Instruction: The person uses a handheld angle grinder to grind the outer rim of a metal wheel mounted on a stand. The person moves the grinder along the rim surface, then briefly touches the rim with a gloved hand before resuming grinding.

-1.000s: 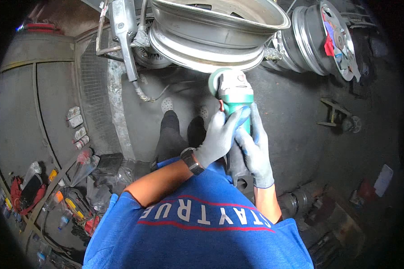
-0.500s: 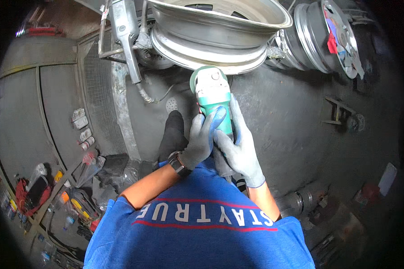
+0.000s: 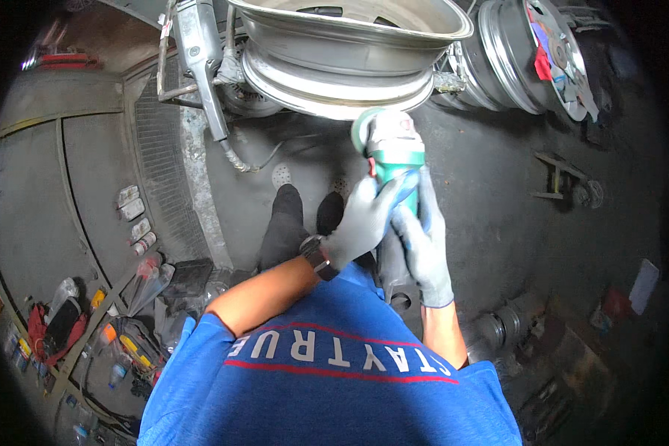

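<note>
Both my hands, in grey gloves with blue palms, are wrapped round a green angle grinder (image 3: 398,154). My left hand (image 3: 363,219) grips its body from the left, a dark watch on that wrist. On the other side my right hand (image 3: 426,241) closes round the body, lower down. The grinder's round disc (image 3: 364,132) points up and left, at the lower rim of a silver wheel rim (image 3: 349,59). Whether disc and metal touch I cannot tell. Its rear end is partly hidden by my hands.
Left of the wheel rim, a large grey power tool (image 3: 201,63) hangs on a metal frame with its cable. More wheel rims (image 3: 509,56) stand at the far right, rags on one. A small stand (image 3: 561,178) lies on the floor. Bags (image 3: 56,327) and bottles crowd the lower left.
The angle grinder and both hands have moved right along the wheel rim's lower edge. The view has shifted slightly, and a second foot now shows beside the first.
</note>
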A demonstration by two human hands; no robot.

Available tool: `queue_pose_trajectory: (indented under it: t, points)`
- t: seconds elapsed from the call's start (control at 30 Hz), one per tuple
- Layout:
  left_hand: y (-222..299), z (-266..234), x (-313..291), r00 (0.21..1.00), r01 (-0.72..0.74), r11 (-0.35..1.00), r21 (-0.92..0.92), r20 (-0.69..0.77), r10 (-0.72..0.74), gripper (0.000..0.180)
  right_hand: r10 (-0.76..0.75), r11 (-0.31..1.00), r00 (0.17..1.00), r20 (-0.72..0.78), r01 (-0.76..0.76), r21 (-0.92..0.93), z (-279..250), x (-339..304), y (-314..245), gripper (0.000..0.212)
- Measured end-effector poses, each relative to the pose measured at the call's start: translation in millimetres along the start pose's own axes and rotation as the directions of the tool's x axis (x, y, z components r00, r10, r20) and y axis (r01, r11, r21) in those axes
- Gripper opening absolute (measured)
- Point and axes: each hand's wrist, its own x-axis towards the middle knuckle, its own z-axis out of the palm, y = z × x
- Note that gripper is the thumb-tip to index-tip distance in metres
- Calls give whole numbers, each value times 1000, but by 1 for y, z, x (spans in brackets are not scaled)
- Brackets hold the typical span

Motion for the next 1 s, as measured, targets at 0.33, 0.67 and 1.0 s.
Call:
queue_pose_trajectory:
  t: [0.33, 0.67, 1.0]
  points:
    - [26, 7, -21, 969, 58, 936, -347, -205, -136, 34, -3, 970, 993, 114, 31, -240, 0, 2, 7, 85]
    - [-1, 23, 3, 992, 29, 994, -106, -119, -41, 40, 19, 996, 998, 52, -15, -90, -29, 2, 14, 81]
    - [10, 34, 9, 946, -265, 924, 276, -109, 304, 37, -1, 998, 999, 37, -1, 56, -38, 7, 19, 80]
